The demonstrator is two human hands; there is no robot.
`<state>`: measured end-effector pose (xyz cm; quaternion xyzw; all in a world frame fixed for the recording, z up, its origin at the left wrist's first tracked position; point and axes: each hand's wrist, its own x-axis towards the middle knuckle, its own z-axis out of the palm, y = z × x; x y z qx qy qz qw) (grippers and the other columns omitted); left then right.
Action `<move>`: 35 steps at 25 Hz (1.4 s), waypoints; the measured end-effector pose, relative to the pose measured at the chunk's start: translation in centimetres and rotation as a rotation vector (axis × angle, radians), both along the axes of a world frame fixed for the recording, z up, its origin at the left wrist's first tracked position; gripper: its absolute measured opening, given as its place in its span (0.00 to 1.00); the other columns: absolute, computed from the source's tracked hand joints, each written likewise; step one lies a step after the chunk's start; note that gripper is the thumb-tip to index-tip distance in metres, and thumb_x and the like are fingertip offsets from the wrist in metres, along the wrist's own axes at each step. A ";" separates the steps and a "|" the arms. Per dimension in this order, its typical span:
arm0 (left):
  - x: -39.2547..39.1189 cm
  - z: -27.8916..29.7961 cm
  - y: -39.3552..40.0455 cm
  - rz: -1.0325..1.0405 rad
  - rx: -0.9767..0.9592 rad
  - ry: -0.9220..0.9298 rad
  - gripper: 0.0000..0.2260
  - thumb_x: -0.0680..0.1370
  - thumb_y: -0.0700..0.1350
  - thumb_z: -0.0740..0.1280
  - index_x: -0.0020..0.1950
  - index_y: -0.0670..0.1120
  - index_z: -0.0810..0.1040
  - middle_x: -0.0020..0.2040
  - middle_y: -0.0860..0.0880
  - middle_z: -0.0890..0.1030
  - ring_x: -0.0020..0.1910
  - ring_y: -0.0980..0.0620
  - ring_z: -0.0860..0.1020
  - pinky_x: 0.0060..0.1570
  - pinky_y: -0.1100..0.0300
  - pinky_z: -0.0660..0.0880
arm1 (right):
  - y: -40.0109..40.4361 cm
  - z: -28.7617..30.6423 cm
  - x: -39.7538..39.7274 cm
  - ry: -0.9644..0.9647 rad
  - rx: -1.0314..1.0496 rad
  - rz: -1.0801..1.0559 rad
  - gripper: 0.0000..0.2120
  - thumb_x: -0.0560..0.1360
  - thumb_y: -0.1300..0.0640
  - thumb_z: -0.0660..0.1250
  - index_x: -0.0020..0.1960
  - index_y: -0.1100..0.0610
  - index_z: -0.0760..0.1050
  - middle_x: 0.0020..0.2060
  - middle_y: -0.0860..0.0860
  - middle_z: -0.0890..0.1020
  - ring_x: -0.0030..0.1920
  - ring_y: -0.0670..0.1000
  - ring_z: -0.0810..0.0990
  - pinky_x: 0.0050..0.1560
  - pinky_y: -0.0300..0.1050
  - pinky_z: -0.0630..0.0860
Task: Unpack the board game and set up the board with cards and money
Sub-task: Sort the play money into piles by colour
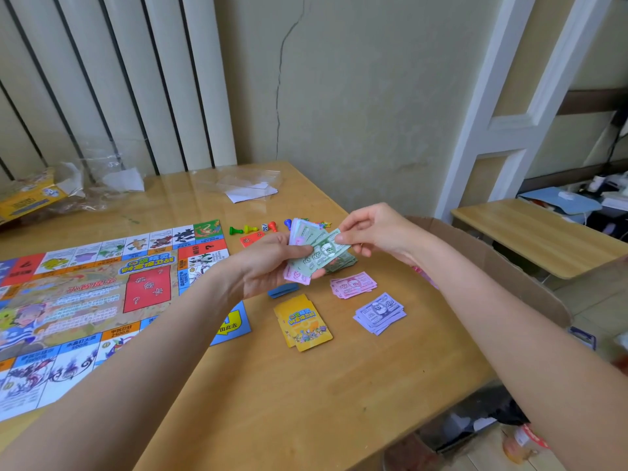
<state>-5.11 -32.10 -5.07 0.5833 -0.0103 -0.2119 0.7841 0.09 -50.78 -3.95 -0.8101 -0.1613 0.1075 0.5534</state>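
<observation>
The colourful game board [85, 300] lies flat on the left of the wooden table [306, 402]. My left hand [268, 266] grips a fanned wad of play money [306, 256] above the table. My right hand [373, 232] pinches the end of the top green note [328, 248] of that wad. On the table below lie a green money pile [345, 263], a pink money pile [353, 284] and a purple money pile [380, 312]. A yellow card deck [303, 323] and a blue card stack [282, 289] sit beside the board. A red card [250, 238] lies near the pawns.
Coloured pawns [243, 229] and a die [264, 227] lie behind my hands. Clear plastic wrappers [244, 185] and the yellow game box [30, 198] lie at the table's far side. An open cardboard box [492, 263] stands at the right edge, a second table [537, 232] beyond it.
</observation>
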 end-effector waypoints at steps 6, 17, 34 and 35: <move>0.3 -0.2 0.4 0.073 0.320 -0.138 0.04 0.78 0.40 0.63 0.49 0.43 0.77 0.33 0.49 0.84 0.27 0.58 0.80 0.23 0.70 0.72 | 0.3 -0.3 0.4 -0.023 -0.035 -0.012 0.03 0.70 0.66 0.72 0.40 0.62 0.78 0.19 0.47 0.74 0.19 0.42 0.69 0.23 0.33 0.67; 0.4 0.0 -0.1 0.063 0.007 -0.026 0.09 0.80 0.35 0.56 0.54 0.34 0.75 0.41 0.42 0.83 0.34 0.53 0.83 0.34 0.64 0.80 | 0.8 -1.0 0.6 0.063 0.025 -0.067 0.03 0.70 0.64 0.72 0.41 0.61 0.77 0.33 0.54 0.79 0.26 0.45 0.76 0.23 0.34 0.69; 1.9 -0.7 0.0 0.203 0.322 -0.225 0.07 0.78 0.43 0.64 0.45 0.41 0.77 0.32 0.48 0.82 0.23 0.59 0.73 0.24 0.71 0.67 | 0.6 -0.9 2.0 0.117 0.091 -0.027 0.04 0.71 0.65 0.70 0.44 0.64 0.77 0.28 0.52 0.73 0.24 0.44 0.69 0.23 0.34 0.63; 2.2 -0.7 0.2 0.243 0.324 -0.214 0.08 0.78 0.44 0.63 0.45 0.41 0.77 0.31 0.49 0.82 0.23 0.59 0.74 0.24 0.71 0.68 | 0.3 -1.0 2.6 0.141 0.109 -0.077 0.05 0.72 0.65 0.70 0.46 0.65 0.77 0.28 0.52 0.73 0.23 0.44 0.68 0.22 0.34 0.63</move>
